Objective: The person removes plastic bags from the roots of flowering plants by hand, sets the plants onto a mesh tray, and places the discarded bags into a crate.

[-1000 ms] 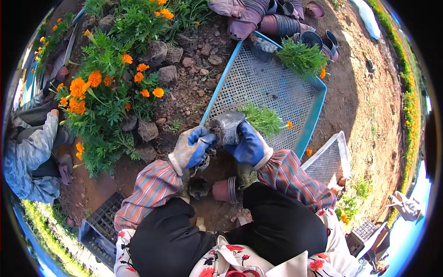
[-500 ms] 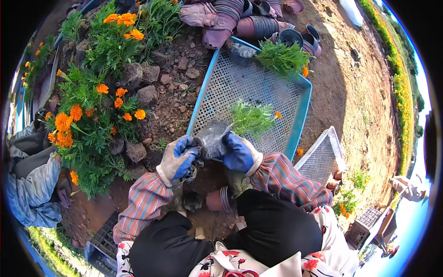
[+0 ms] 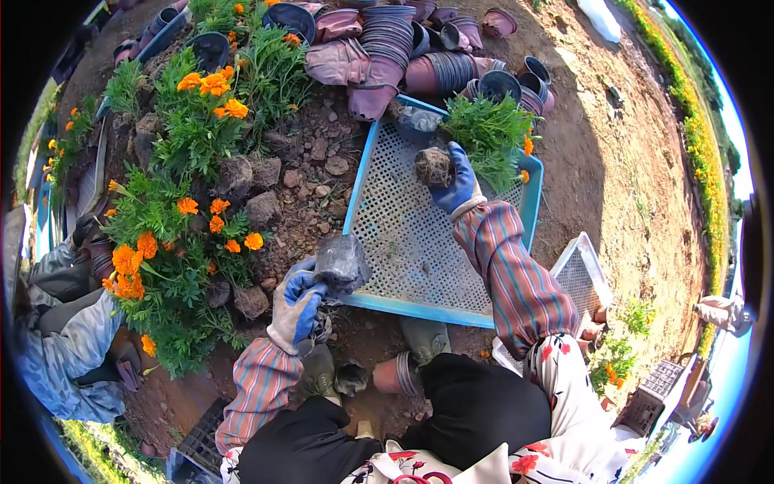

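My left hand [image 3: 295,308], in a blue-and-white glove, is closed on a black plastic grow bag [image 3: 342,264] at the crate's near left corner. More crumpled black plastic hangs below its fingers. Over the far right of the blue crate [image 3: 419,305], my right hand [image 3: 459,184] is closed around a marigold seedling by its bare root ball [image 3: 434,167]. Its leaves overlap those of another marigold plant [image 3: 488,121] there, so I cannot separate the two. A second bagged root ball [image 3: 419,123] rests in the crate's far left corner.
Uprooted marigolds [image 3: 173,234] with bare root balls lie on my left. Stacked pots [image 3: 387,40] stand beyond the crate. At right is a white crate [image 3: 579,278]. Another person's sleeve [image 3: 68,363] shows at far left. Tipped pots [image 3: 395,376] lie between my boots.
The seedling has come out of the plastic bag. My right hand has carried it away to the far right of the crate, while my left hand keeps the bag.
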### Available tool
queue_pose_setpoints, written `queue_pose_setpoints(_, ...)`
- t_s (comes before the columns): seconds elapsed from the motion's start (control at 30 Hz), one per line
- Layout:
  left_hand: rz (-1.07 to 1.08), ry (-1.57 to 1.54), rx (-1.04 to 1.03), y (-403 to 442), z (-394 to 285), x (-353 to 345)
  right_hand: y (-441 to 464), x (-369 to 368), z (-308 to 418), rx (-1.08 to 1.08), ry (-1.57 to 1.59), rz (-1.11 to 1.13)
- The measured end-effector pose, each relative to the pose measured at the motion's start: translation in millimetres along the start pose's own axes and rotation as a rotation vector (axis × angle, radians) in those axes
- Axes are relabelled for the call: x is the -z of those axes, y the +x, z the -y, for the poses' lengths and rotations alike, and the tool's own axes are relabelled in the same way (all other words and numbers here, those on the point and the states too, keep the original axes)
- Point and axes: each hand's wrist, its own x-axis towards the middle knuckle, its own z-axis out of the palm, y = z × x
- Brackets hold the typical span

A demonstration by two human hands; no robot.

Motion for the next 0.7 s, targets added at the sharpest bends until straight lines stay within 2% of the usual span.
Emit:
queue_pose_setpoints(0.07,0.019,0.071,-0.052,-0.6,-11.7,3.1,38.4,-4.1,9.1,0.017,-0.069,0.279)
queue_pose_setpoints(0.1,0.022,0.056,-0.070,-1.2,-17.0,4.6,50.2,-11.3,11.6,0.030,-0.014,0.185)
queue_pose_setpoints(0.17,-0.030,-0.027,-0.043,-6.5,-18.4,12.9,113.3,32.3,27.5,0.304,-0.670,0.295)
queue_pose_setpoints(0.2,-0.044,-0.093,0.020,-8.4,-15.7,23.2,115.0,25.5,24.4,0.301,-0.665,0.300)
queue_pose_setpoints(0.23,-0.059,-0.161,0.082,-9.0,-14.7,30.3,110.1,11.7,22.2,0.193,-0.453,0.176)
queue_pose_setpoints(0.27,-0.083,-0.119,0.055,-8.8,-15.6,33.1,105.6,-0.4,21.3,0.083,-0.245,0.050)
queue_pose_setpoints(0.37,-0.095,-0.005,0.047,-10.6,-9.8,43.6,86.2,-29.7,17.5,-0.016,-0.067,-0.028)
queue_pose_setpoints(0.43,-0.083,-0.011,0.024,-9.9,-22.3,35.4,85.1,-30.9,17.8,-0.036,-0.082,-0.048)
queue_pose_setpoints(0.5,-0.025,-0.165,0.151,-10.5,-41.2,23.8,112.6,-5.1,29.0,0.087,-0.367,-0.121)
queue_pose_setpoints(0.53,0.033,-0.208,0.167,-10.2,-39.8,25.6,108.2,-9.2,26.8,0.127,-0.345,-0.090)
queue_pose_setpoints(0.63,0.007,-0.088,0.064,-9.2,-27.8,30.4,78.5,-20.0,17.6,0.117,-0.444,-0.173)
queue_pose_setpoints(0.7,-0.025,-0.073,0.088,-12.2,-23.0,35.3,64.0,-20.3,16.7,0.125,-0.443,-0.153)
